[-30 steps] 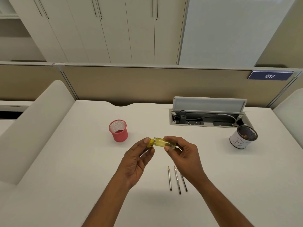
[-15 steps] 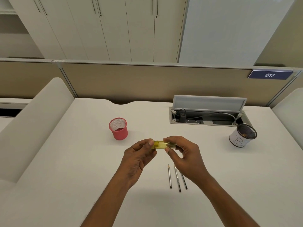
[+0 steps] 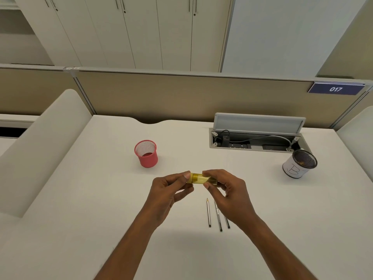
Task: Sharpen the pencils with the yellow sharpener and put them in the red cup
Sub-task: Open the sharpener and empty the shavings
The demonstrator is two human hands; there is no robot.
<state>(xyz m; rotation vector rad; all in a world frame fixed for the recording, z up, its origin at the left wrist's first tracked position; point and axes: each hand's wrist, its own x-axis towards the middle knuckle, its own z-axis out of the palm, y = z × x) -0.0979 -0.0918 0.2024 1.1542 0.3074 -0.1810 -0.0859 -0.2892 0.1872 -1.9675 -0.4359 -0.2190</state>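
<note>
White worktop [image 3: 80,209] met a beige partition [image 3: 161,93]; cupboards [image 3: 141,33] stood behind. Fingers of left hand [image 3: 167,197] and right hand [image 3: 228,195] pinched the sharpener [image 3: 201,179] above it, near the cup [image 3: 147,154]. Pencils [image 3: 209,213] lay below, one partly hidden.

Three pencils [image 3: 208,213] — one sharpener [image 3: 201,179], one red cup [image 3: 146,157], one white cup [image 3: 295,170].

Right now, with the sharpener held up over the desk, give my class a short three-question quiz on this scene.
1. True or false: the red cup stands left of the white cup marked B.
2. How many pencils lie on the desk?
3. The yellow sharpener is gripped by: A one hand, B both hands, C neither.
Key: 1 true; 2 three; 3 B, left hand and right hand.
</note>
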